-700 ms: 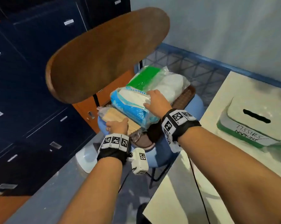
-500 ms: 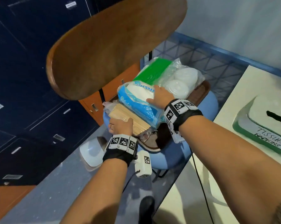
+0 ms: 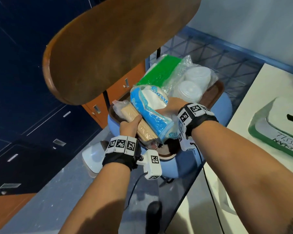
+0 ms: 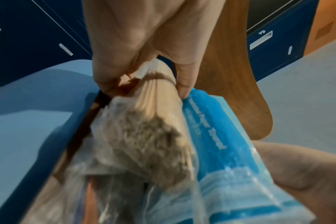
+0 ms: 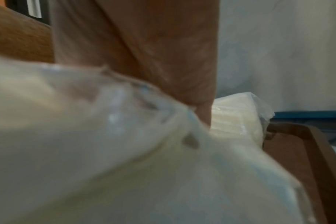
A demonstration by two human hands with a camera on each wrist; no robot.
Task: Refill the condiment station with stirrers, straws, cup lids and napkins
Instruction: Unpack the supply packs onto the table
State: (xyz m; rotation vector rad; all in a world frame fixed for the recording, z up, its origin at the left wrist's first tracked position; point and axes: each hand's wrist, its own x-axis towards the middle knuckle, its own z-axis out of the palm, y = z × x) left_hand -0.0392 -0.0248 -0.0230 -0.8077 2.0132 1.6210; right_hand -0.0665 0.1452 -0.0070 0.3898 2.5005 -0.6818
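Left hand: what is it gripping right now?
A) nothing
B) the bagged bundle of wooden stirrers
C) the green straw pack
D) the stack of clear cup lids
B: the left hand has its fingers and thumb curled round the bagged wooden stirrers, beside the blue napkin pack.

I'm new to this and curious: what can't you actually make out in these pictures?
- Right hand fingers: head view, hidden behind the napkin pack; right wrist view blurred by plastic.
- Dispenser label: head view, cut off by the edge.
- Stirrer bundle end: left wrist view, blurred.
- Tray: head view, mostly covered by packs.
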